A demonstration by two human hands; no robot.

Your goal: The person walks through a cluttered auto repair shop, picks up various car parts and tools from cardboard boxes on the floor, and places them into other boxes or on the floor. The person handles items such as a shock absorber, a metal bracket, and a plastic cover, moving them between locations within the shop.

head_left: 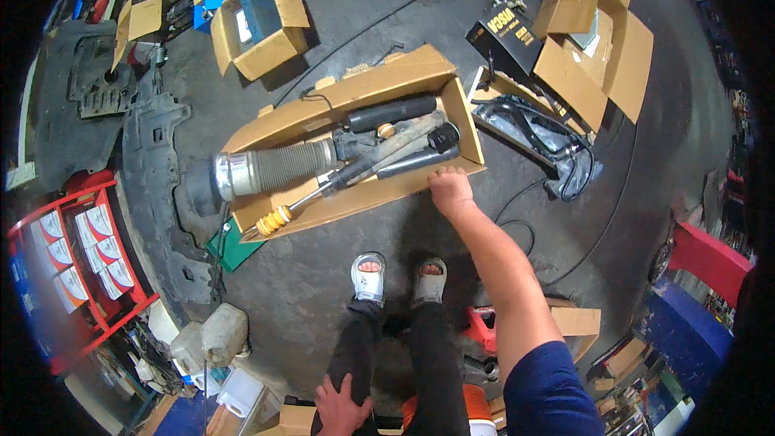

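In front of me a long open cardboard box (pixel 379 198) lies on the floor at a slant. My right hand (pixel 450 187) is curled over its near rim, close to the right corner. Inside lie shock absorbers and struts. A large one with a ribbed grey sleeve and metal collar (pixel 278 169) sticks out past the box's left end. Below it, a thin rod with a yellow bump stop (pixel 274 220) reaches to the near left corner. Dark cylinders (pixel 391 113) fill the right part. My left hand (pixel 341 408) rests on my left leg, fingers spread, holding nothing.
An open carton holding a black-framed part in plastic (pixel 529 129) and a tall open carton (pixel 565 73) stand right. A black hose (pixel 609 210) trails there. Left are a dark undertray (pixel 157 169), a red rack (pixel 113 319) and plastic jugs (pixel 222 335). My sandals (pixel 369 278) are near the box.
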